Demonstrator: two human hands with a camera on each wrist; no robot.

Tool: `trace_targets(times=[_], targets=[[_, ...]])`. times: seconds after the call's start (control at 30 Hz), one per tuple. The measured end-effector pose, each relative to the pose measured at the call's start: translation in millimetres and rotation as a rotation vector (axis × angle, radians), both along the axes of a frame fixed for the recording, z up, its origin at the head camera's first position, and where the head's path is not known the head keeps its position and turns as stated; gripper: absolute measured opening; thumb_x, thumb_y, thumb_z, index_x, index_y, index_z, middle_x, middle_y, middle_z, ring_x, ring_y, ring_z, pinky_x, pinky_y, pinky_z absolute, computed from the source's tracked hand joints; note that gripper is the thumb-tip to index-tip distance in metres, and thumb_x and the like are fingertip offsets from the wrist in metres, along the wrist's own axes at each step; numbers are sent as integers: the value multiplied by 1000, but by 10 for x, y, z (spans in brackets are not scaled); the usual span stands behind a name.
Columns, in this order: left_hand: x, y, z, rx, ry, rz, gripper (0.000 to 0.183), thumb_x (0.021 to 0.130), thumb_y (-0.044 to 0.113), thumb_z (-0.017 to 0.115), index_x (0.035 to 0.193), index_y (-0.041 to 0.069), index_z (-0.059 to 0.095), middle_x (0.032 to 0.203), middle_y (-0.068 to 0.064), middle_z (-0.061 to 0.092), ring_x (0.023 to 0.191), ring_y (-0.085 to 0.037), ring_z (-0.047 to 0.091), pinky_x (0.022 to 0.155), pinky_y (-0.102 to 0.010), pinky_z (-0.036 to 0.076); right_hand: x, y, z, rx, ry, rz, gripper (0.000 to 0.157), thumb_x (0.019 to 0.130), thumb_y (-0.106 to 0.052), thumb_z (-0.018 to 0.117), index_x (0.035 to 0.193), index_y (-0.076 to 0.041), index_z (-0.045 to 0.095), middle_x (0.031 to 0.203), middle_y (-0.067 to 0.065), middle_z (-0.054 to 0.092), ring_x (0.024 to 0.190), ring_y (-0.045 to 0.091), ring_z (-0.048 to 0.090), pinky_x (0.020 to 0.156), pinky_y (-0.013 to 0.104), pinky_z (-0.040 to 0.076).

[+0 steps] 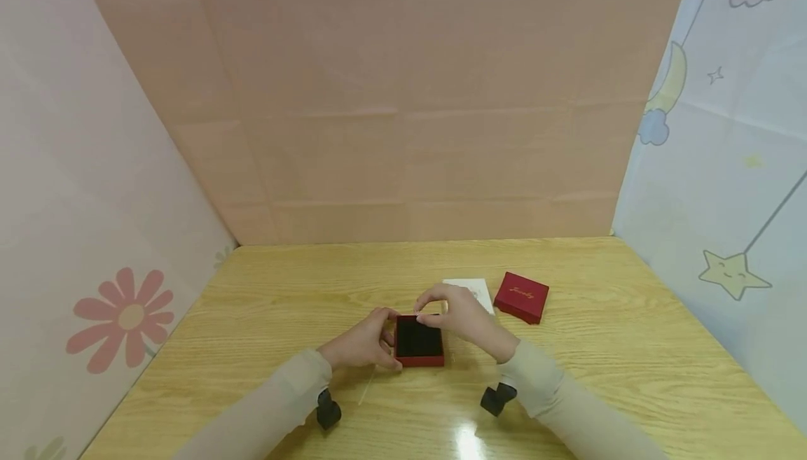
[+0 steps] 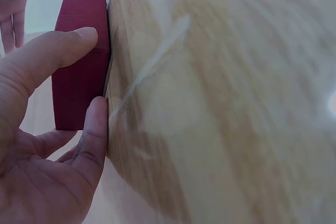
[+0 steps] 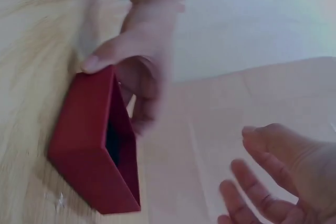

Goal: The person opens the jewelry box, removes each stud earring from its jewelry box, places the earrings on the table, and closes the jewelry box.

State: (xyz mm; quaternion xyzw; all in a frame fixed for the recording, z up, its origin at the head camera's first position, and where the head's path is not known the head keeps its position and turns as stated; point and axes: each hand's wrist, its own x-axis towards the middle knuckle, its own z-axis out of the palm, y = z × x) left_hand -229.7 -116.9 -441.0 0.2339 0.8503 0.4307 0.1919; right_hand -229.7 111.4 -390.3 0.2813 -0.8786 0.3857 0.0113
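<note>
A small open red box (image 1: pixel 419 339) with a black lining lies on the wooden table (image 1: pixel 265 306). My left hand (image 1: pixel 387 341) grips its left side; in the left wrist view the thumb and a finger of that hand (image 2: pixel 94 72) press against the box's red wall (image 2: pixel 79 93). My right hand (image 1: pixel 429 306) arches over the far edge of the box. The right wrist view shows this hand (image 3: pixel 257 161) with its fingers spread and loosely bent, nothing between them, apart from the box (image 3: pixel 89 140). A tiny glittering piece (image 3: pixel 58 200) lies by the box.
The red lid (image 1: pixel 521 297) with gold lettering lies right of the hands, beside a white card (image 1: pixel 469 288). A thin pale strip (image 1: pixel 368 386) lies on the table near my left wrist. Cloth walls close the table in at the back and on both sides.
</note>
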Motion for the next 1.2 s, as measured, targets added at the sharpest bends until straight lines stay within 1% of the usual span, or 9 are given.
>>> trace_targets(times=[0.03,0.1,0.2,0.3,0.43,0.57,0.7,0.8,1.2], targets=[[0,1,-2,0,-1,0,83,68,18,83,132,4,34,118,-5,39,90,-15,54,73,-25,50,11,61,45,-40,-13,-12,10,81,-23,71,90,-18,70,98,-4,65,94,21,60,82,45,48],[1,-1,-3,-2,-2,0,83,68,18,83,133,5,33,117,-5,39,89,-15,54,73,-25,49,30,191,103,-89,-61,-28,13,83,-28,70,92,-19,69,93,-5,64,87,18,59,75,39,50],[5,-4,2,2,0,-4,84,68,17,83,133,4,33,116,-5,39,88,-16,53,73,-25,49,52,367,104,-104,-112,-44,15,83,-31,68,93,-20,69,84,-5,62,74,16,57,63,30,49],[8,-6,6,6,-6,-3,84,68,16,83,133,4,32,115,-5,40,87,-17,53,73,-25,49,79,495,-2,-82,-151,-40,16,84,-27,69,94,-15,69,79,-3,60,69,17,55,58,26,47],[11,-1,6,10,-15,5,84,67,15,83,133,5,33,116,-5,39,88,-16,53,73,-25,49,113,592,-210,-48,-226,-6,16,84,-20,68,94,-7,68,78,-1,59,67,15,53,56,23,45],[14,6,16,22,-23,7,84,67,14,83,133,4,33,116,-5,39,87,-17,52,73,-26,49,122,629,-365,-16,-276,56,11,86,-12,65,92,-3,67,78,1,61,61,9,50,51,22,44],[17,13,27,20,-27,6,84,67,13,83,133,3,32,116,-7,39,87,-18,52,73,-27,49,119,637,-437,-28,-334,92,8,85,-4,64,90,0,67,78,4,64,58,7,50,50,20,43],[19,15,29,12,-29,10,84,67,14,83,133,4,32,118,-6,38,88,-18,52,73,-26,49,111,632,-454,-45,-370,101,7,84,-4,66,88,1,67,79,5,65,58,7,49,50,19,42],[15,23,41,23,-29,10,82,67,11,83,132,3,33,119,-6,37,89,-18,51,73,-26,49,87,598,-447,-13,-374,120,5,81,-2,68,84,1,67,72,4,61,58,7,46,50,18,38]])
